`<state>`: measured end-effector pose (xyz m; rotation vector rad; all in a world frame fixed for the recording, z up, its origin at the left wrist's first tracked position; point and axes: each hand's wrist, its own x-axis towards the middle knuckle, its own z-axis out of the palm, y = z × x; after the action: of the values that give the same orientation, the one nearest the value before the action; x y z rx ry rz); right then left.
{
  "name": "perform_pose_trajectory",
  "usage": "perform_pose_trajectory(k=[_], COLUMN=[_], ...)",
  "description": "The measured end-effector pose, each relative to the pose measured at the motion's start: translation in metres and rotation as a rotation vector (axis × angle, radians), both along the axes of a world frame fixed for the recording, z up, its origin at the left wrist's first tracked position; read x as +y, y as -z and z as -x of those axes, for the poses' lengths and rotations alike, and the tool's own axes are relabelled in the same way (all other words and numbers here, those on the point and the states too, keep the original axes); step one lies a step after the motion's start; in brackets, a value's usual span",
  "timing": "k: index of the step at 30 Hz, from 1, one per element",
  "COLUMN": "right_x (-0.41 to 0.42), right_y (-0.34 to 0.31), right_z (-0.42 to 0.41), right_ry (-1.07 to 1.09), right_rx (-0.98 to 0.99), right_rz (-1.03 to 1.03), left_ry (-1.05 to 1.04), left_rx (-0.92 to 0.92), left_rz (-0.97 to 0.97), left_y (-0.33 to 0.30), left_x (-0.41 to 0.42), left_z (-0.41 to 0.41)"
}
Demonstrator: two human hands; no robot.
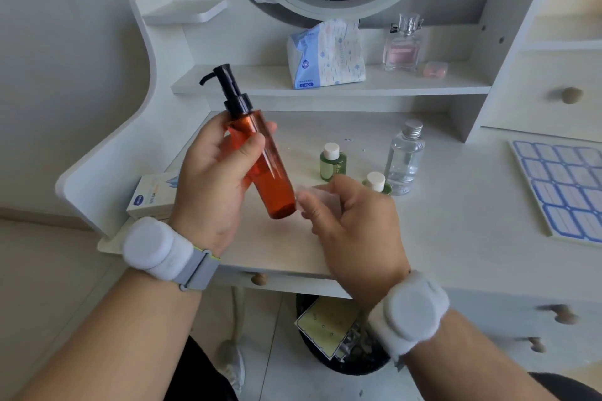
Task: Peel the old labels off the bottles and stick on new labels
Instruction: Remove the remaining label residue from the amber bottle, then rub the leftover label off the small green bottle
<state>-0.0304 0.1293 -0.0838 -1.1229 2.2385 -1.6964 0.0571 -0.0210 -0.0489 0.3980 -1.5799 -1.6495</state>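
Our left hand (213, 169) is wrapped around the upper body of the orange pump bottle (265, 166), thumb across the front, holding it clear above the worktop (439, 221). Our right hand (353, 221) sits just beside the bottle's base and pinches a thin translucent strip (321, 197) between thumb and fingertips; this appears to be the peeled old label, though its edges are faint against the pale surface.

The bottle's long axis runs diagonally: the black pump head (224, 81) points up, away and slightly left, and the base points down toward us and to the right, near the right hand. The strip lies directly right of the base, touching or very nearly touching it; we cannot tell which.

The sheet of blue-bordered new labels (566, 185) lies flat at the far right of the worktop, well apart from both hands, nearer the right hand. Between stand two small green bottles (332, 163) and a clear bottle (404, 159).
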Motion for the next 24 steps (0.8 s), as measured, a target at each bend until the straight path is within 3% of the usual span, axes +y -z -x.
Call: perform_pose_trajectory(k=[4,8,12,14,16,17,19,21,24], right_x=[0.021,0.046,0.070,0.077,0.079,0.079,0.079,0.078,0.080], right_y=[0.002,-0.006,-0.014,-0.013,-0.010,-0.008,-0.007,-0.007,-0.006], right_z=[0.000,0.025,0.057,0.069,0.075,0.077,0.078,0.078,0.079], right_ry=[0.024,0.073,0.164,0.197,0.210,0.207,0.194,0.184,0.162], right_rx=[0.159,0.078,0.140,0.123,0.048,0.019,0.002,0.006,-0.007], right_rz=[-0.021,-0.071,-0.092,-0.104,-0.114,-0.110,-0.096,-0.082,-0.078], left_ry=[-0.106,-0.155,-0.309,-0.484,-0.646,-0.631,-0.394,-0.128,0.055], left_rx=[-0.159,-0.225,-0.303,-0.265,-0.118,-0.057,-0.052,-0.197,-0.401], left_rz=[0.285,0.378,0.458,0.503,0.706,0.832,1.021,1.107,1.113], left_y=[0.006,0.010,0.013,0.011,0.008,0.007,0.011,0.021,0.033], left_x=[0.001,0.006,0.018,0.030,0.044,0.053,0.067,0.072,0.072], left_z=[0.005,0.011,0.017,0.018,0.019,0.021,0.029,0.041,0.051])
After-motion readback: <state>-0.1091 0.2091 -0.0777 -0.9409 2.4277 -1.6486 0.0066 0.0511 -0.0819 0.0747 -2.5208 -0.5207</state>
